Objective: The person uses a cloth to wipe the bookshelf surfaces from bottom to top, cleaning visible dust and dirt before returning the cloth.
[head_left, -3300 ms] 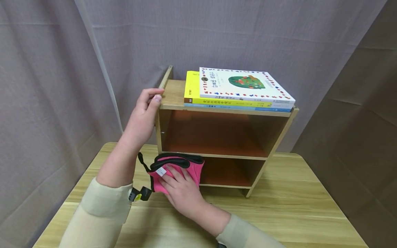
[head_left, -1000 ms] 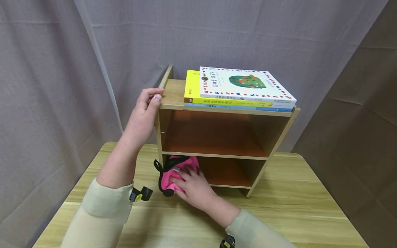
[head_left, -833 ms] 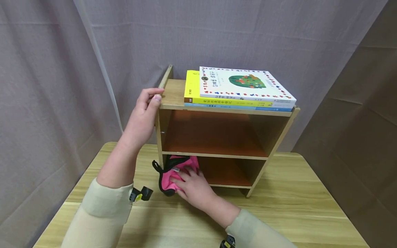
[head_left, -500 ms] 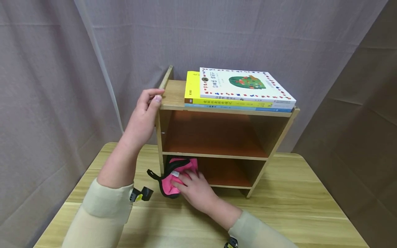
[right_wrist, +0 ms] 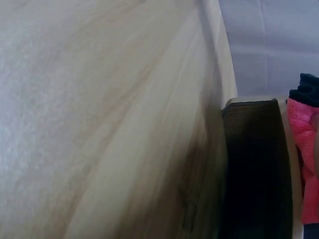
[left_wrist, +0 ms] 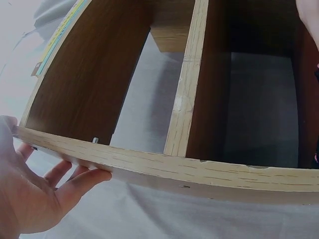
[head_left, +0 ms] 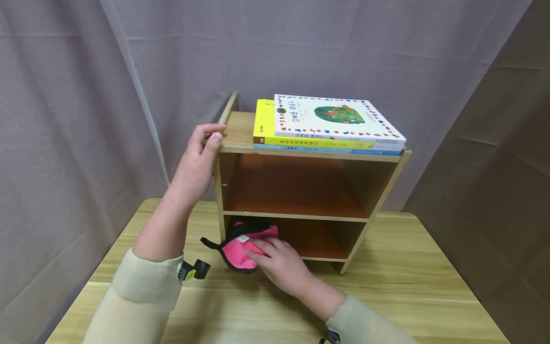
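At the lower left of the shelf [head_left: 296, 217], I've got the pink cloth [head_left: 235, 253] bunched btwn thumb & fingers of my right hand [head_left: 285, 265], part of it inside the bottom opening, part hanging out front. Up top, my left hand [head_left: 196, 165] is clamped on the corner of the side board [left_wrist: 144, 162]. Approx 3 secs ago the cloth was spread in front of the opening under my fingers; now it's partly tucked in & scrunched, & in the last half sec it's gone a bit right w/ my hand. Prob. means work's now on the low level; left hand hasn't budged, so shelf should stay steady. Books [head_left: 339, 114] stacked on top, table [head_left: 408, 296] below, curtain [head_left: 301, 52] behind. L wrist cam shows my fingers splayed on the board's outer face & the open back, neither visible in head view; R wrist cam's mostly table, cloth only at its edge.
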A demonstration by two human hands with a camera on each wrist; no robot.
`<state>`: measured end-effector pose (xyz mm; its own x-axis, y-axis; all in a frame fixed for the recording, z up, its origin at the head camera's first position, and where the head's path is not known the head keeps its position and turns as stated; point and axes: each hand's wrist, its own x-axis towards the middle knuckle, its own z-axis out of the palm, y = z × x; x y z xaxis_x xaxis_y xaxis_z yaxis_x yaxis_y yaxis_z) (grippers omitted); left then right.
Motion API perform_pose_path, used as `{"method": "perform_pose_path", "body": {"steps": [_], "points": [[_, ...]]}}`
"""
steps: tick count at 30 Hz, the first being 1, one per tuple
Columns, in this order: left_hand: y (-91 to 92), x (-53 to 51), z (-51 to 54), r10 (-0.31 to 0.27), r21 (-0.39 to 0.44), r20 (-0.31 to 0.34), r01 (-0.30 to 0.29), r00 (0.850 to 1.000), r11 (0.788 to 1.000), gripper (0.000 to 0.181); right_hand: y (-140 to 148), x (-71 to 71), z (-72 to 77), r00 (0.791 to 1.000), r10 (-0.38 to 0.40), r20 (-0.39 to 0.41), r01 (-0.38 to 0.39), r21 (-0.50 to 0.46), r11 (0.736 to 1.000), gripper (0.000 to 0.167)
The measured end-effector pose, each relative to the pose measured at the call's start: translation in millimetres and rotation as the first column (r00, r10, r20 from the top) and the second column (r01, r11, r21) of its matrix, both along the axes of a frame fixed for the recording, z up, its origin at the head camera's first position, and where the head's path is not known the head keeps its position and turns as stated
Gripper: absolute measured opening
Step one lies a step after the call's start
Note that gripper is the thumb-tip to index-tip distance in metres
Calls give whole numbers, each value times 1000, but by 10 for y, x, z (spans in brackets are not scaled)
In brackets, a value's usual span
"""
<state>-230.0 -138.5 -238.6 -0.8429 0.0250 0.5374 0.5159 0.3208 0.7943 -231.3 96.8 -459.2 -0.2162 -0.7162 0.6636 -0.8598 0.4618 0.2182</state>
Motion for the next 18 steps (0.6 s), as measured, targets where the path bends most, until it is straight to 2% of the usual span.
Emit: {"method": "perform_pose_path", "body": {"steps": [9, 18], "points": [[3, -9, 4, 0, 2, -2, 0, 1000, 1000, 43, 134, 114, 167, 999, 52, 12, -52, -28, 998, 32], [0, -2, -5, 4, 5, -7, -4, 1000, 1000, 43, 215, 282, 305, 987, 145, -67, -150, -75, 986, 26]]}}
